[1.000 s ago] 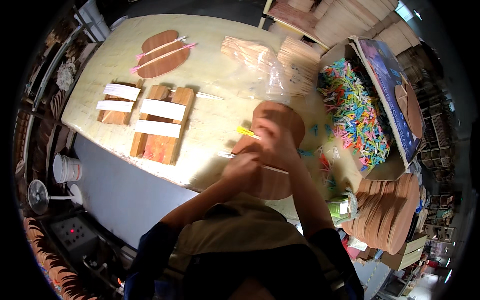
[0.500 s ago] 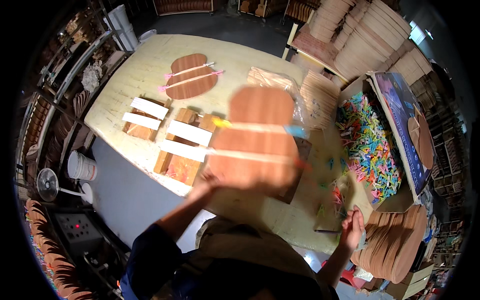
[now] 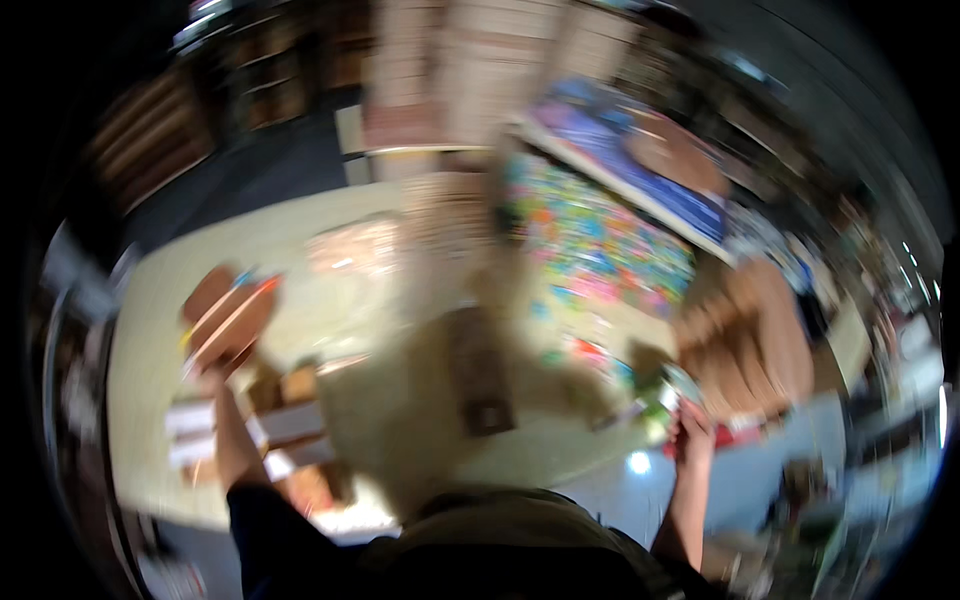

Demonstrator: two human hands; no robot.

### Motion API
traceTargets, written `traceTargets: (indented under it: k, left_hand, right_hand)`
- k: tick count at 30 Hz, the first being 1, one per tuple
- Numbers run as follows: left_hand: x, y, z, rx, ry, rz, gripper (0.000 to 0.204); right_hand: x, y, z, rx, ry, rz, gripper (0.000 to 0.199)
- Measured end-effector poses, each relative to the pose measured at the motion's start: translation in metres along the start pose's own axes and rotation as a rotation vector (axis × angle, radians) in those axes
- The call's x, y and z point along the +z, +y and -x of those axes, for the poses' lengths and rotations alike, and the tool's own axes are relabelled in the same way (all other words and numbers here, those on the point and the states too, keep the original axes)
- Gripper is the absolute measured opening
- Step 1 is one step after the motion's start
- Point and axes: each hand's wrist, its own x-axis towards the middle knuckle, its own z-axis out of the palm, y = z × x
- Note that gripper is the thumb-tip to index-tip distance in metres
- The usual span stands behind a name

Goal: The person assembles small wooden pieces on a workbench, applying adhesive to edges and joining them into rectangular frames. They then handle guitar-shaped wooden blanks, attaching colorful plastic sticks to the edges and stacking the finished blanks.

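Here everything I see from the head view is smeared by motion, so I keep to what I can make out; my left hand (image 3: 212,385) is stretched far out over the pale worktop (image 3: 330,300), at the near edge of a brown oval wooden board (image 3: 228,315) that lies flat at the worktop's left end with thin coloured sticks (image 3: 232,305), reddish and pale, laid slantwise across it; whether the fingers touch the board, and whether they are apart or together, I cannot tell through the blur; just nearer to me than the hand lie brown wooden blocks (image 3: 290,435) crossed by white rectangular strips (image 3: 290,425); my right hand (image 3: 692,432) is raised at the worktop's right edge, fingers curled together around something small and greenish-white (image 3: 668,395), too blurred to name; beyond it sits a broad heap of many-coloured small pieces (image 3: 600,240), backed by a slanted blue-and-purple rectangular panel (image 3: 625,160); to the right of the hand stands a stack of brown rounded boards (image 3: 750,340); a clear wrapped pack of pale brown pieces (image 3: 355,245) lies towards the far middle of the worktop.
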Motion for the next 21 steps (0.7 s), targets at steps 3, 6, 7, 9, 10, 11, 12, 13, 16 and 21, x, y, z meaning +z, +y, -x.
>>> traceTargets:
  k: [3,6,7,9,10,11,12,13,16,21]
  left_hand:
    - [0.052,-0.031,0.049,0.253,0.582,-1.426,0.052]
    - [0.147,0.008,0.209,0.569,0.351,-1.329,0.056]
    - [0.175,0.019,0.247,0.867,-0.005,-0.974,0.051]
    - [0.228,-0.018,0.315,0.834,-0.503,-0.661,0.042]
    - [0.276,0.025,0.431,0.787,-0.837,-0.588,0.041]
    - [0.293,0.002,0.478,0.56,-0.944,-0.408,0.043]
    - [0.32,0.016,0.53,0.513,-1.29,-0.433,0.047]
    - [0.33,-0.002,0.563,1.041,-1.338,-0.61,0.05]
    - [0.39,0.01,0.696,1.157,-1.745,-0.212,0.055]
    - [0.468,0.054,0.842,1.36,-1.904,-0.139,0.074]
  right_hand:
    - [-0.015,-0.053,0.018,-0.24,0.129,0.248,0.02]
    - [-0.052,-0.12,0.018,-0.518,0.387,0.364,0.019]
    - [-0.074,-0.139,0.008,-0.552,0.432,0.409,0.018]
    - [-0.126,-0.165,-0.03,-0.71,0.608,0.403,0.017]
    - [-0.153,-0.179,-0.041,-0.773,0.686,0.502,0.02]
    - [-0.174,-0.191,-0.062,-0.698,0.686,0.643,0.028]
    - [-0.193,-0.2,-0.08,-0.622,0.697,0.794,0.037]
    - [-0.211,-0.201,-0.097,-0.563,0.696,0.925,0.049]
    - [-0.254,-0.203,-0.152,-0.413,0.669,1.093,0.077]
    - [-0.26,-0.201,-0.203,-0.142,0.514,1.247,0.12]
